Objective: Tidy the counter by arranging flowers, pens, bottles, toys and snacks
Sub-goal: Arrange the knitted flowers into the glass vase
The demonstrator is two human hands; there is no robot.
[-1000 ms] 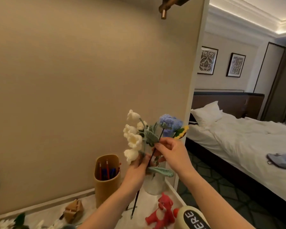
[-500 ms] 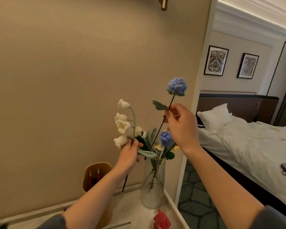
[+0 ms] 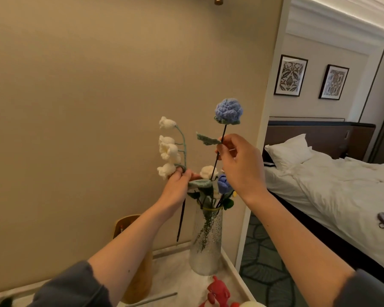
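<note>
Raised from the bunch, the blue flower is now pinched by the right hand, stem angled into the vase on the surface, while the left hand grips the white sprig aside, likely next.

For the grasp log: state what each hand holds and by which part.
The left hand grips the white crochet flower spray by its stem below the blooms; the right hand pinches the blue crochet rose mid-stem.

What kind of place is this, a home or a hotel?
Probably a hotel room: a bed with white linen, two framed prints on the wall, and a narrow counter with a vase.
</note>
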